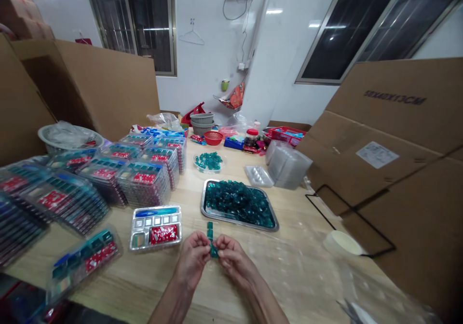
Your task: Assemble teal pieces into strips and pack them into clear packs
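My left hand point(191, 259) and my right hand point(234, 260) meet over the near middle of the table, fingertips pinched on a short upright strip of teal square pieces point(210, 233). Fingers cover part of the strip. Just beyond lies a metal tray point(231, 220) heaped with loose teal pieces point(237, 199). To the left of my hands sits a clear plastic compartment pack point(139, 244) holding a blue pen-like stick point(154, 212), a red patterned packet point(163, 234) and a row of square pockets. A filled pack point(85, 263) lies tilted farther left, with teal pieces in its row.
Stacks of filled packs point(144, 182) crowd the left side. A clear dish point(209, 170) of teal pieces stands behind the tray. Nested clear trays point(289, 165), a tape roll point(343, 243), scissors point(350, 310) and a large cardboard box point(390, 169) occupy the right.
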Tool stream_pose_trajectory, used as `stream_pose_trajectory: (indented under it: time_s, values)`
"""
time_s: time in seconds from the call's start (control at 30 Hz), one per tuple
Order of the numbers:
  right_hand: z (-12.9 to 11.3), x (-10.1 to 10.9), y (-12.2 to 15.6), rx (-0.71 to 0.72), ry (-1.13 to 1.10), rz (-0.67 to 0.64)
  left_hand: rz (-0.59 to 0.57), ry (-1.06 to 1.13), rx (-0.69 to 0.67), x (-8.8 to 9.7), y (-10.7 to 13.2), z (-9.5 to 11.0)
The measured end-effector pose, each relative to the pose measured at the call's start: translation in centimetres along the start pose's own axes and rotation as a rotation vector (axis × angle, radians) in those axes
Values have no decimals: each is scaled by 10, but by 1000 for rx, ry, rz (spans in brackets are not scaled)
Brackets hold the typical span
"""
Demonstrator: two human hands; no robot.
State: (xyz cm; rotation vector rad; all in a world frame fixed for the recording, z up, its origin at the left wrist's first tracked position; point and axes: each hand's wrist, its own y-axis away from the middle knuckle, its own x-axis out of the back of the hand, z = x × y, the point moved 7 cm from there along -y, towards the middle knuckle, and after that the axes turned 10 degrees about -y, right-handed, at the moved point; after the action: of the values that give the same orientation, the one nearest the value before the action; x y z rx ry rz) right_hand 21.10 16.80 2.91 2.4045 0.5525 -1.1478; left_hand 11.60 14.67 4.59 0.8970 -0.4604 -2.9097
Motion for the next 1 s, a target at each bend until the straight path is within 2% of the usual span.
stream_pose_trajectory:
  time_s: [0.3,0.47,0.6,0.7,0.77,1.0]
  values:
    - [4,8,1,-14,83,53,-48,23,177,11,-10,-19]
    - [-2,14,-2,50,370,66,126,-308,28,28,-18,-14]
    - [-9,13,-8,147,828,47,194,-445,-78,33,-23,-16]
    - [-16,2,-7,274,1204,44,240,-570,-161,38,-28,-19]
    - [-17,-7,-4,336,1369,18,265,-660,-211,40,-31,-21]
    - [-15,-16,1,397,1554,-29,288,-877,-275,44,-38,-26]
